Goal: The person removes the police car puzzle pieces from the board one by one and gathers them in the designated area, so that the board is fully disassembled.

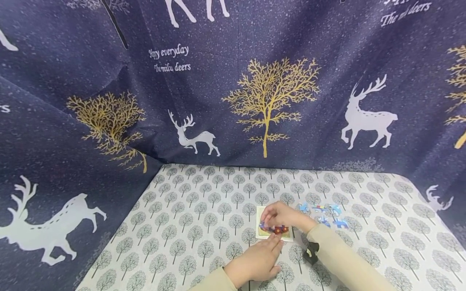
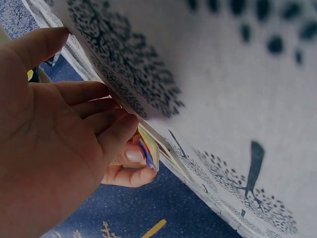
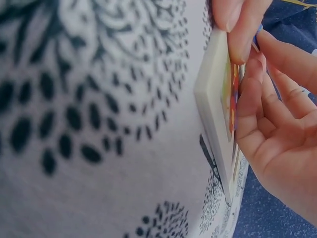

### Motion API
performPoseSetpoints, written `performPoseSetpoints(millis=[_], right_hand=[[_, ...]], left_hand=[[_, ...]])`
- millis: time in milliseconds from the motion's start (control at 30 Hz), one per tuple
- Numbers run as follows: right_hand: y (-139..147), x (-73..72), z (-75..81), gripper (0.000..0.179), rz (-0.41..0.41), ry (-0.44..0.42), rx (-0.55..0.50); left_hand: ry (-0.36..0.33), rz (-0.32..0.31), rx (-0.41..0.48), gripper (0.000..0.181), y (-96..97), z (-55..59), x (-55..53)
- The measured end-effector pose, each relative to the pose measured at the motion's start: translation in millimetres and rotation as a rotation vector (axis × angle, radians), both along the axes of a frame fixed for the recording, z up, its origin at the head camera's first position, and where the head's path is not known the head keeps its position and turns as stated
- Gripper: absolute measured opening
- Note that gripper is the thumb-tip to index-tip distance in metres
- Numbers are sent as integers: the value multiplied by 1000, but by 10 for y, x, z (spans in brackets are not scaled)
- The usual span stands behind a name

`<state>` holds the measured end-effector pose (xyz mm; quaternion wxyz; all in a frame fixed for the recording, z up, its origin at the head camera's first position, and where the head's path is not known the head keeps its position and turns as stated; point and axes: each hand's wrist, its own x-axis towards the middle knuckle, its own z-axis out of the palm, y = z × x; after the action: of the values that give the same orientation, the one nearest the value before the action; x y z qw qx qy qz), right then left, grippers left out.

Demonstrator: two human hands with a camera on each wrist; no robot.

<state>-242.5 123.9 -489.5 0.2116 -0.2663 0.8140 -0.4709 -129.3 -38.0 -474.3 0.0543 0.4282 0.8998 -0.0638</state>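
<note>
A small puzzle board (image 1: 258, 222) with a pale frame lies flat on the table, with red, blue and yellow picture parts in it. My right hand (image 1: 280, 214) is over the board's upper middle, thumb and fingers pinching a puzzle piece (image 2: 149, 151) coloured yellow, red and blue, close over the board. From below, my left hand (image 1: 259, 258) reaches in with straight fingers, and its fingertips rest at the board's near edge. In the right wrist view the left fingers (image 3: 238, 29) touch the frame's corner, beside the right hand (image 3: 280, 109). Part of the picture is hidden under the right hand.
Several loose light-blue puzzle pieces (image 1: 324, 216) lie on the table right of the board, beyond the right forearm. A black wrist device (image 1: 311, 253) sits at the right sleeve. The tree-print tablecloth (image 1: 204, 220) meets a dark blue deer-print curtain (image 1: 233, 133) behind.
</note>
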Motion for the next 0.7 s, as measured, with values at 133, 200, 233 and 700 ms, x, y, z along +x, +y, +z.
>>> performPoseSetpoints(millis=[133,200,233,700], right_hand=[[35,-7,9,12,-20,31,2],[65,-6,28,14,-29,37,-17],[82,-4,44,15,-32,37,-33],[690,1,208,34,-160,-41,-169]], left_hand=[[10,0,-4,67,5,0,6],[9,3,-3,67,7,-5,7],[5,5,-3,67,6,-9,7],[-21,26,18,68,8,-13,-3]])
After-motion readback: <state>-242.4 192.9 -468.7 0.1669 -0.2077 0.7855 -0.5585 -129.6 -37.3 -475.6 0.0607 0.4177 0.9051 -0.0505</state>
